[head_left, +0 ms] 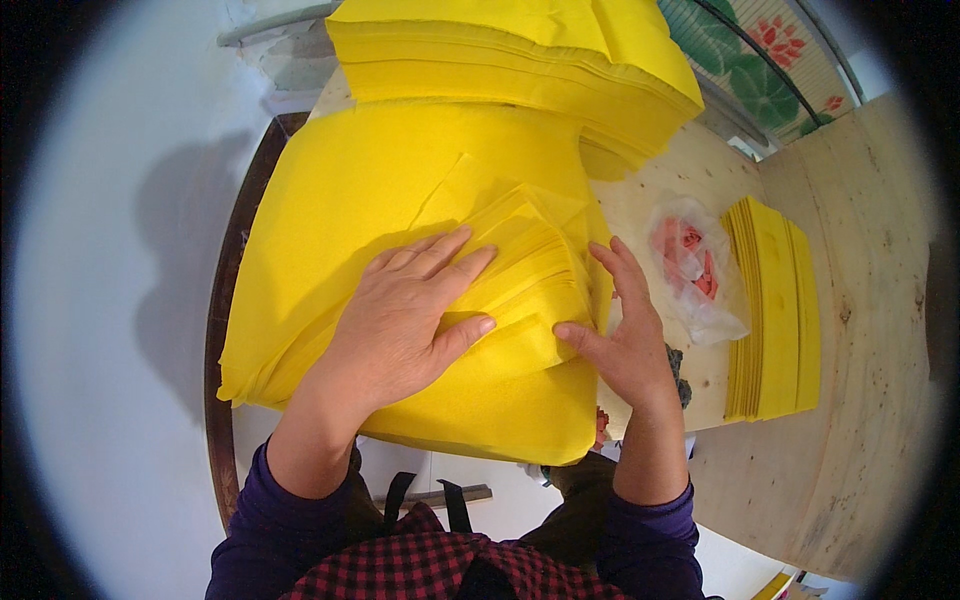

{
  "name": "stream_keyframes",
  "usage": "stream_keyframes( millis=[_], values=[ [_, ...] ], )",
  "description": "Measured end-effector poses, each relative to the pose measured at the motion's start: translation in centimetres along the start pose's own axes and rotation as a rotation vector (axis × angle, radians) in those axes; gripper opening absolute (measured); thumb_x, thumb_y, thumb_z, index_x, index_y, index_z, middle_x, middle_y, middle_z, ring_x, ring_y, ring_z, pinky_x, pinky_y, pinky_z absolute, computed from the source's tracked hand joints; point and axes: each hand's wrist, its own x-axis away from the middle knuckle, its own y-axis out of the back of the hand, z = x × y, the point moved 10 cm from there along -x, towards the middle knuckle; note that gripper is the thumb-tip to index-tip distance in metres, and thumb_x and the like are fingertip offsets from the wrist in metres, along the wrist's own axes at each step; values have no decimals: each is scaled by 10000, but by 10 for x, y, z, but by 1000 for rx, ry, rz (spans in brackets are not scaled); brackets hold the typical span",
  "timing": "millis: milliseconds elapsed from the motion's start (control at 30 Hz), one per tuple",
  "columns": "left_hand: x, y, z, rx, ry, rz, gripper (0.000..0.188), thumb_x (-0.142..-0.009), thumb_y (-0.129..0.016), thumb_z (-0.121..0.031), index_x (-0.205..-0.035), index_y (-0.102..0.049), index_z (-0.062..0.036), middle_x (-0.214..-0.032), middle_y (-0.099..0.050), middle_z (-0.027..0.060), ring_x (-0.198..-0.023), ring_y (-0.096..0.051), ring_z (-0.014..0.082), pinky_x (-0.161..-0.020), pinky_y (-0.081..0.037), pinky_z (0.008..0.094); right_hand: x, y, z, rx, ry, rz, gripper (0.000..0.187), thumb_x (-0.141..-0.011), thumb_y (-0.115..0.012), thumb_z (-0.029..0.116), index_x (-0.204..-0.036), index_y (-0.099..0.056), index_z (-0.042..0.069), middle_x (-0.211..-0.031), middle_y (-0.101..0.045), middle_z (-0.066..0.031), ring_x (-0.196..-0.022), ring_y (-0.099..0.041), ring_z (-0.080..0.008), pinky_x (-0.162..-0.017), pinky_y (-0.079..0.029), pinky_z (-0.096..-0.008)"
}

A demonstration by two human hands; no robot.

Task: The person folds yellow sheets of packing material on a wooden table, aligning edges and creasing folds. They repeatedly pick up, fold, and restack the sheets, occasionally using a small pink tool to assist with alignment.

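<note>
A broad stack of thin yellow sheets, paper or cloth, lies in front of me. On top of it sits a smaller bundle of folded yellow sheets, its layered edges fanned out toward the right. My left hand rests on the left side of this bundle, palm down, fingers stretched out and thumb apart. At the bundle's right edge is my right hand, its thumb touching or close to the sheets and its fingers spread upward. Neither hand grips anything.
A tall pile of yellow sheets stands at the far side. To the right are a clear plastic bag with red pieces, a narrow folded yellow stack and a wooden board. A white wall rises on the left.
</note>
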Motion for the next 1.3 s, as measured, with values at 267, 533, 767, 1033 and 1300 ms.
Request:
stream_keyframes(
  millis=[267, 533, 767, 1033, 1300],
  values=[
    [0, 0, 0, -2, 3, -5, 602, -941, -602, -408, -1435, -499, -80, -1506, -451, 196, -1335, -455, 386, -1097, -339, 469, 6, 16, 8, -27, 88, 87, 926, -680, -865, 329, -1472, -444, 100, -1585, -303, -243, -1471, -299, -395, -1192, -268, -455],
    [-1, 0, 1, 8, 14, 8, 609, -934, -611, -401, -1442, -495, -85, -1511, -445, 197, -1339, -451, 393, -1103, -337, 475, -2, 2, -5, -56, 5, -57, 841, -729, -836, 290, -1449, -459, 74, -1577, -316, -244, -1461, -317, -393, -1188, -274, -448],
    [0, 0, 0, -8, 18, 19, 610, -936, -607, -401, -1446, -490, -87, -1513, -442, 199, -1343, -447, 394, -1106, -336, 471, 1, 0, 7, 21, 15, 5, 893, -681, -845, 235, -1462, -441, 78, -1592, -272, -249, -1474, -273, -413, -1197, -261, -456],
    [0, 0, -2, 2, 3, 4, 607, -937, -610, -392, -1445, -489, -81, -1510, -442, 204, -1345, -446, 392, -1104, -342, 467, 3, 20, 11, -92, 98, 18, 858, -749, -823, 380, -1458, -450, 74, -1590, -296, -246, -1470, -305, -395, -1190, -260, -457],
    [0, 0, -1, 5, 10, 22, 610, -935, -615, -380, -1446, -486, -74, -1508, -442, 209, -1352, -441, 392, -1108, -339, 465, -1, 3, -1, -28, 17, -80, 757, -796, -785, 326, -1433, -478, 58, -1567, -326, -255, -1466, -303, -397, -1189, -262, -456]
  ],
)
